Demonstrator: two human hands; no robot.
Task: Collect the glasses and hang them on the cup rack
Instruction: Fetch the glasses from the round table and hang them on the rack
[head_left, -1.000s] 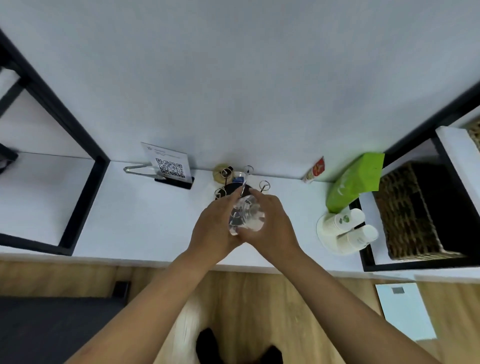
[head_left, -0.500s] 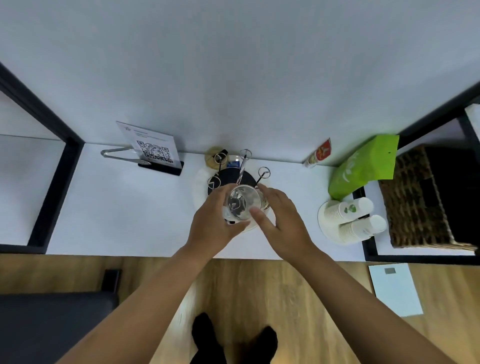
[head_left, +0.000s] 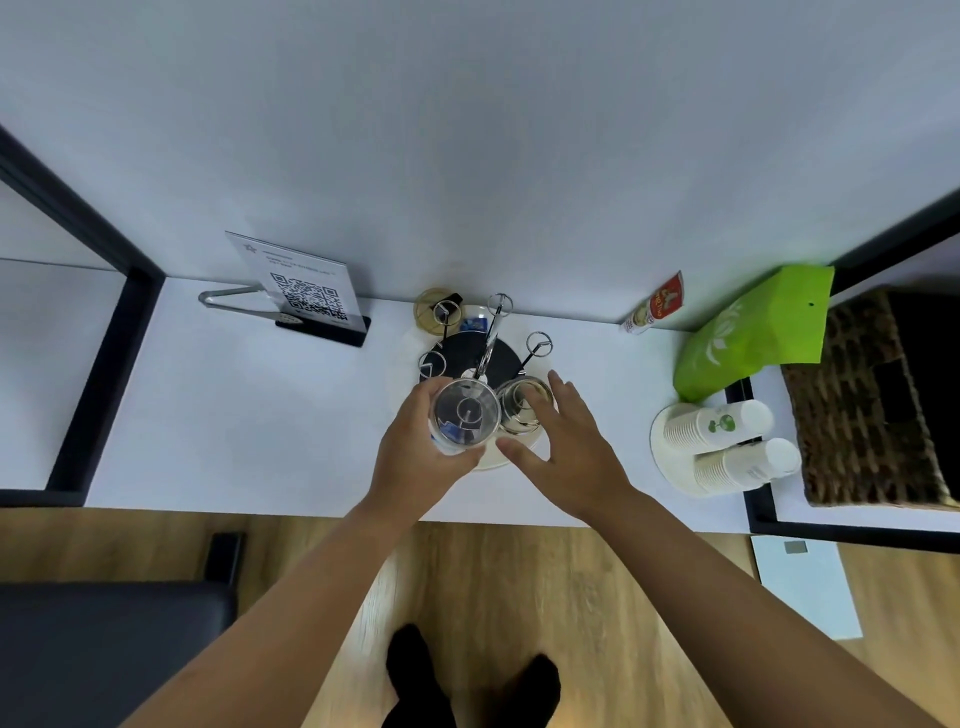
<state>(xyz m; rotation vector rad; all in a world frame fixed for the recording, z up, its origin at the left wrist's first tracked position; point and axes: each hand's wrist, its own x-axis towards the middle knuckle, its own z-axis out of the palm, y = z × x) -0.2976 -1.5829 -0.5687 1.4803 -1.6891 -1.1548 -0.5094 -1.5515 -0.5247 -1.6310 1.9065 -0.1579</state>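
Note:
A wire cup rack (head_left: 488, 348) with a black round base stands on the white counter against the wall. My left hand (head_left: 415, 457) grips a clear glass (head_left: 466, 413) upside down over one of the rack's front prongs; a prong loop shows through its bottom. Right beside it a second clear glass (head_left: 522, 408) sits upside down on the rack. My right hand (head_left: 569, 449) hovers with spread fingers over and just right of that second glass, holding nothing.
A QR-code sign (head_left: 306, 291) with metal tongs (head_left: 228, 299) lies at the left. Stacked paper cups (head_left: 722, 441), a green bag (head_left: 753, 332), a small sachet (head_left: 657, 304) and a wicker basket (head_left: 872, 405) stand at the right. Black shelf frames (head_left: 104, 353) bound the counter.
My right hand has let go of the glass and drawn to the right with fingers spread. The left hand has lowered the glass onto the rack, next to the second glass.

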